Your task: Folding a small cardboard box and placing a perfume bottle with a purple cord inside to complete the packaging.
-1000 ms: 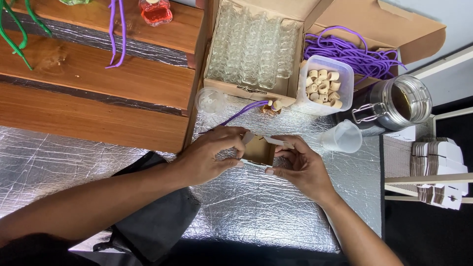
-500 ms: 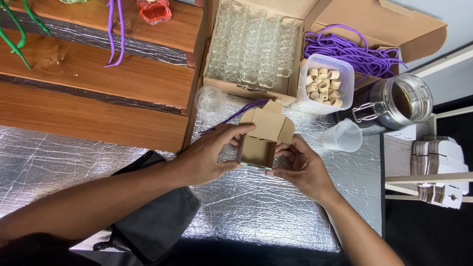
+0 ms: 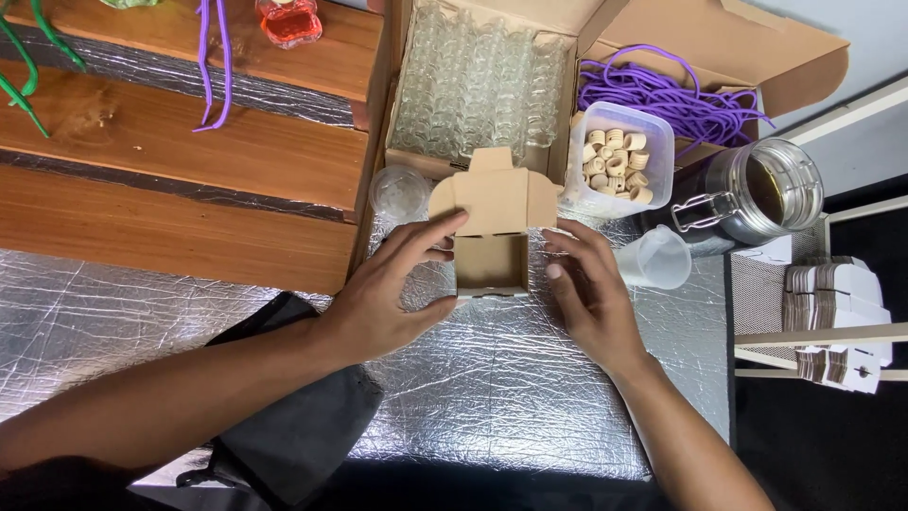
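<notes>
Small cardboard box [image 3: 490, 248], lid up: steadied on foil-covered table [image 3: 492, 397] by left hand [image 3: 383, 293]; right hand [image 3: 591, 293] open, empty, beside it. Risk: box tipped by uneven pressure.

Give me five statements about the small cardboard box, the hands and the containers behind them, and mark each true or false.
1. The small cardboard box stands open, lid flap up. True.
2. The left hand touches the box. True.
3. The right hand holds the plastic cup. False: it lies flat beside the box, apart from the cup.
4. The plastic tub holds purple cords. False: it holds corks.
5. The large carton holds small glass bottles. True.
</notes>
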